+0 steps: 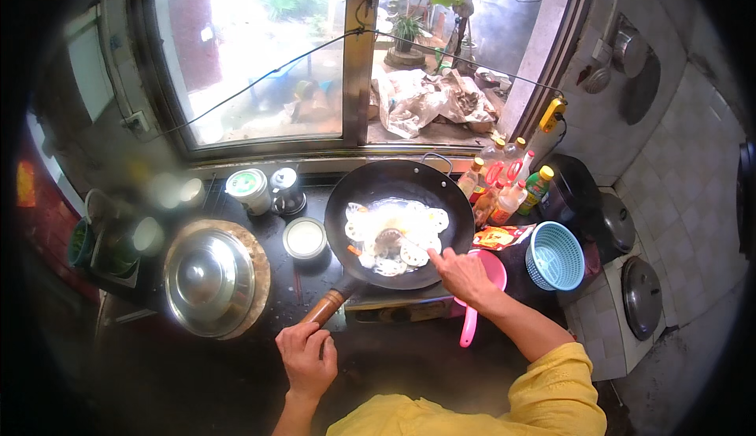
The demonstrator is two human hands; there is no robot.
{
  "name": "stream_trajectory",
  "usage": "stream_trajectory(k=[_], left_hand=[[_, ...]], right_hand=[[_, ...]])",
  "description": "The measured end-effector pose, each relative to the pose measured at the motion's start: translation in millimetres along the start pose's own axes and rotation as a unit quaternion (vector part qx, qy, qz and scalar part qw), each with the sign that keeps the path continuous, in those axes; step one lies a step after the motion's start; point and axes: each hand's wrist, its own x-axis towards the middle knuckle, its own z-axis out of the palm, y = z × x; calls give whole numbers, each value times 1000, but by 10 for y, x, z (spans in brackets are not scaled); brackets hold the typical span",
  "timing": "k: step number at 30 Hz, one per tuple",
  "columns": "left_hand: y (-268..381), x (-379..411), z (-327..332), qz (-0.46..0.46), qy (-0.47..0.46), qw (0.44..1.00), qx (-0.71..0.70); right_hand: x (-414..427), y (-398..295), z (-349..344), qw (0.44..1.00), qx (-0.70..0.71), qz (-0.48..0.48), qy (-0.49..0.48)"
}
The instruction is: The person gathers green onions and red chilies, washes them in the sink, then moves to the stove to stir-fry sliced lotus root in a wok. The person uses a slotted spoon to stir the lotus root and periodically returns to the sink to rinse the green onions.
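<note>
A dark wok (348, 199) stands before me on the stove, with white lotus root slices (416, 253) and small orange pieces in it. My left hand (307, 356) is closed around the end of the wok's wooden handle (326, 307). Over the wok's right rim, my right hand (463, 273) grips the handle of a utensil, perhaps a spatula or ladle; its metal head (388, 238) lies among the slices. Glare hides part of the food. Below my right forearm and wrist is a pink plastic ladle or scoop (493, 267).
Left of the wok are a lidded white bowl (305, 238), a white tub (248, 188) and a domed metal lid (209, 282) on a round board. Right of it stand several bottles (508, 202), a red packet (501, 237) and a blue plastic basket (555, 256). A window (357, 123) lies beyond.
</note>
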Motion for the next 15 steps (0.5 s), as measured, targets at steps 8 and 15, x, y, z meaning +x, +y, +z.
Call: stream_trajectory(k=[8, 15], left_hand=[[21, 7, 11, 1, 17, 1000, 1], [9, 9, 0, 7, 16, 1000, 1]], right_hand=[[124, 414, -41, 986, -60, 157, 21], [39, -2, -209, 991, 64, 117, -22]])
